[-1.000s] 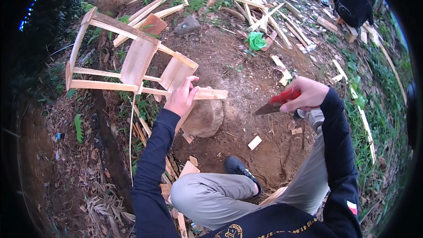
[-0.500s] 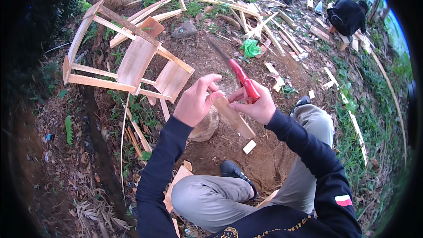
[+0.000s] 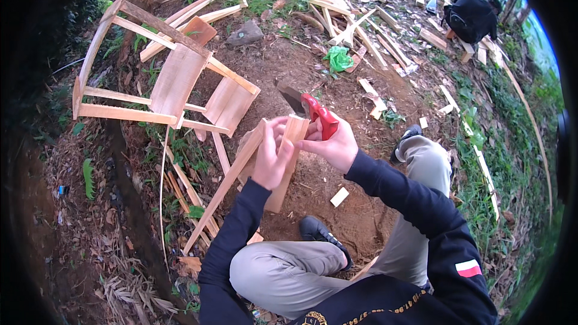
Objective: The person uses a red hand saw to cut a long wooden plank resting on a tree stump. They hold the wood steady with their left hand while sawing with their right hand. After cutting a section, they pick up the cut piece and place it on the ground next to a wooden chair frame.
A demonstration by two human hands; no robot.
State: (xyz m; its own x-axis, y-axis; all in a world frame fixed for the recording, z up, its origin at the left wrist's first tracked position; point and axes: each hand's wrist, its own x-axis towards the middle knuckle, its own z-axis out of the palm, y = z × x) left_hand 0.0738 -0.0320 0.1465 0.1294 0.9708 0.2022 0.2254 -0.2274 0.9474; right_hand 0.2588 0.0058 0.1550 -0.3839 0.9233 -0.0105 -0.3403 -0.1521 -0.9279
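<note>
My left hand [image 3: 274, 157] is closed round a short wooden piece [image 3: 284, 174], which stands tilted with its cut end up. A long thin wooden strip [image 3: 224, 185] slants down and left beside that hand; its top end is at my fingers, and I cannot tell how they hold it. My right hand [image 3: 335, 144] grips the red handle of a handsaw [image 3: 323, 117], whose dark blade points up and left. Fingertips of the right hand also touch the short piece's upper end. A small pale offcut [image 3: 339, 197] lies on the dirt below.
An unfinished wooden chair frame [image 3: 180, 81] lies on its side at the left. Loose wooden strips [image 3: 355, 30] are piled at the back, near a green plastic bag [image 3: 338, 59] and a stone [image 3: 245, 34]. A person in black [image 3: 472, 18] crouches at the far right.
The short piece has swung from slanting down-right to slanting down-left, and both hands shifted left and slightly lower. A long strip now shows beside my left hand. The saw stays in my right hand.
</note>
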